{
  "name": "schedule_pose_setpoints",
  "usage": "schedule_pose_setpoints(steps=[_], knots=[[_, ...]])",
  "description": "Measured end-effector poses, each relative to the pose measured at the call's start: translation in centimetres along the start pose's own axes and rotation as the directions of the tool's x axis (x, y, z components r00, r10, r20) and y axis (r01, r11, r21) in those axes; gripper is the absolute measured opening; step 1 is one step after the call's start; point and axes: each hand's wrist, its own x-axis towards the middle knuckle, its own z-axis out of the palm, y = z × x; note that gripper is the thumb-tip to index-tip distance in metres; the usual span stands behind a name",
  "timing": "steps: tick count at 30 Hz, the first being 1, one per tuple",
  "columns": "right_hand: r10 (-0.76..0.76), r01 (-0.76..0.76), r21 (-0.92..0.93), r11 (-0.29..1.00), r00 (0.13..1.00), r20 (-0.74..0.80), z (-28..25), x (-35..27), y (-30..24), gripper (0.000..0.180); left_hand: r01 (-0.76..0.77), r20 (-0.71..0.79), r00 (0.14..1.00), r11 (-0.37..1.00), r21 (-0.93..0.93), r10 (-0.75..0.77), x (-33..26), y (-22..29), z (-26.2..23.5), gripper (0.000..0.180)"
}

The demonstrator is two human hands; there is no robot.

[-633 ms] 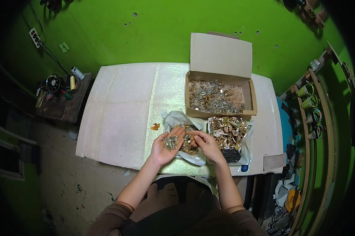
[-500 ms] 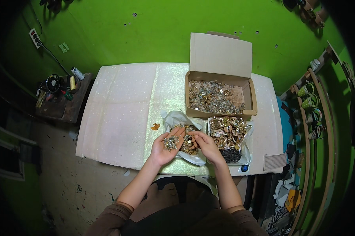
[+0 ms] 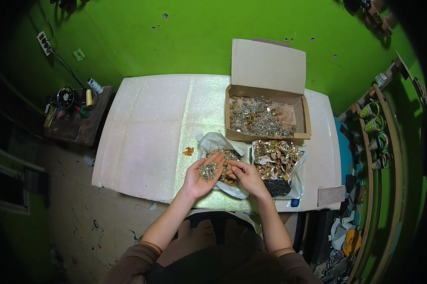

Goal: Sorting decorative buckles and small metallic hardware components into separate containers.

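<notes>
My left hand (image 3: pixel 193 184) is palm up with its fingers stretched out, cupping a small heap of silver and gold metal pieces (image 3: pixel 208 171). Close by its fingertips, my right hand (image 3: pixel 250 180) has thumb and forefinger drawn together; whatever they pinch is too small to make out. Both hands are over a paper-lined tray (image 3: pixel 209 138) of similar shiny pieces, partly covered by them. To the right, a second lined tray holds larger gold and brown metal fittings (image 3: pixel 275 157) and a clump of small black pieces (image 3: pixel 277 187).
Behind the trays, an open cardboard box (image 3: pixel 265 137) contains many loose shiny pieces. An orange-brown scrap (image 3: pixel 188 151) lies left on the pale sparkly table cover (image 3: pixel 142 137). A printed card (image 3: pixel 331 194) is at the right edge. Beyond it stands a wooden rack with green-strapped footwear (image 3: pixel 375 124).
My right hand's fingers have shifted slightly and curled in more beside the left fingertips. The left hand keeps its heap; the whole view has moved a little.
</notes>
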Motion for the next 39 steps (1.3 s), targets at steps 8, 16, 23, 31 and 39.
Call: schedule_pose_setpoints(steps=[8,16,23,31,39], knots=[[0.016,-0.016,-0.018,1.000,1.000,0.000,0.1,0.1,0.5,0.030,0.013,0.031,0.999,1.000,-0.016,-0.012,0.0,0.1,-0.3,0.045],[-0.339,0.294,-0.405,0.866,0.940,-0.042,0.6,-0.3,-0.8,0.031,0.013,0.019,1.000,1.000,-0.004,-0.013,-0.1,0.0,-0.1,0.044],[-0.442,0.383,-0.596,0.706,0.896,0.053,2.0,-1.0,-2.4,0.023,0.055,0.131,0.990,0.998,0.035,-0.059,0.0,-0.3,-0.6,0.045],[-0.551,0.436,-0.782,0.444,0.822,0.146,4.5,-1.1,-1.7,0.024,0.019,0.078,0.996,0.976,0.216,-0.037,0.0,-1.4,0.4,0.048],[-0.519,0.458,-0.780,0.427,0.830,0.203,4.5,-1.0,-1.9,0.025,0.023,0.048,0.998,0.973,0.228,-0.035,-0.3,-1.4,0.4,0.048]])
